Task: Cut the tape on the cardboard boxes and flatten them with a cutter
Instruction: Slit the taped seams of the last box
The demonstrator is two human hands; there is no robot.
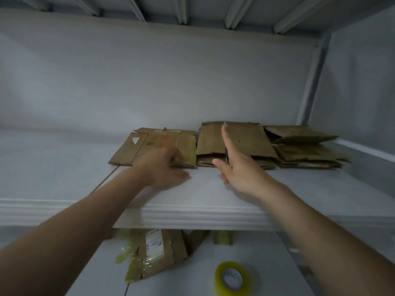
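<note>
White shelf (213,189) unit, with flattened cardboard sitting toward its back edge. Left hand (162,167) is curling its fingers onto the near right corner of the flattened box (149,144), probably squaring it up. Right hand (239,167) is reaching over the middle stack (245,137), forefinger straight, lower fingers seemingly tucking the dark cutter (226,156) safely away. Taped boxes (156,253) are waiting on the lower shelf (192,274).

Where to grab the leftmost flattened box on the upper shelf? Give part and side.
Pinch the leftmost flattened box by its near edge, coming from the front: it lies flat on the shelf, with the middle stack close on its right.
</note>
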